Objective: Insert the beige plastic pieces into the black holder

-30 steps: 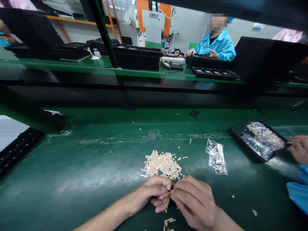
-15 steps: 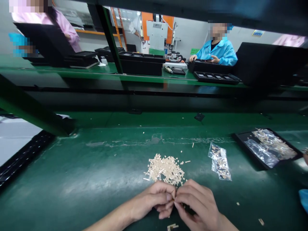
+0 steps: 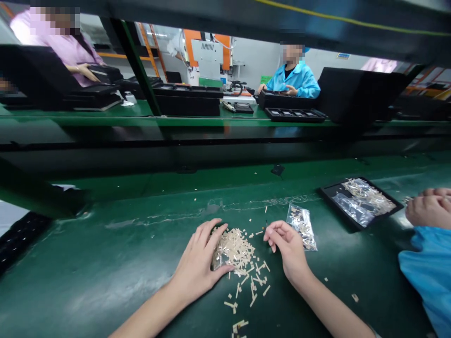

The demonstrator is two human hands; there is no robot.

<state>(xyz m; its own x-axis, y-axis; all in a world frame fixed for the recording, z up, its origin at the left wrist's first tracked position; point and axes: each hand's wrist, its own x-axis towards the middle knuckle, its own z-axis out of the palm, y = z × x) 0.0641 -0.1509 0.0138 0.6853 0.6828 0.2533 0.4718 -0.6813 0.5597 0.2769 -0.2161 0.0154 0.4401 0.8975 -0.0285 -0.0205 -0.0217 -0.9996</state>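
Your hands have come apart since a moment ago, when both pinched one small piece together just near of the pile. Now your left hand (image 3: 199,263) lies open, palm down, fingers cupping the near-left edge of the heap of small pale beige plastic strips (image 3: 233,249), while your right hand (image 3: 286,244) lifts off to the right of the heap, thumb and forefinger pinched on a tiny dark piece (image 3: 267,226). That suggests one piece is finished with and you are gathering the next.

Loose strips lie scattered just near of the heap on the worn green counter (image 3: 105,263). Right of the heap sits a small clear plastic bag of parts (image 3: 302,225); farther right, a black tray (image 3: 359,203) and a co-worker's hand with blue sleeve (image 3: 428,211). Beyond the heap, other people work across a second green bench.
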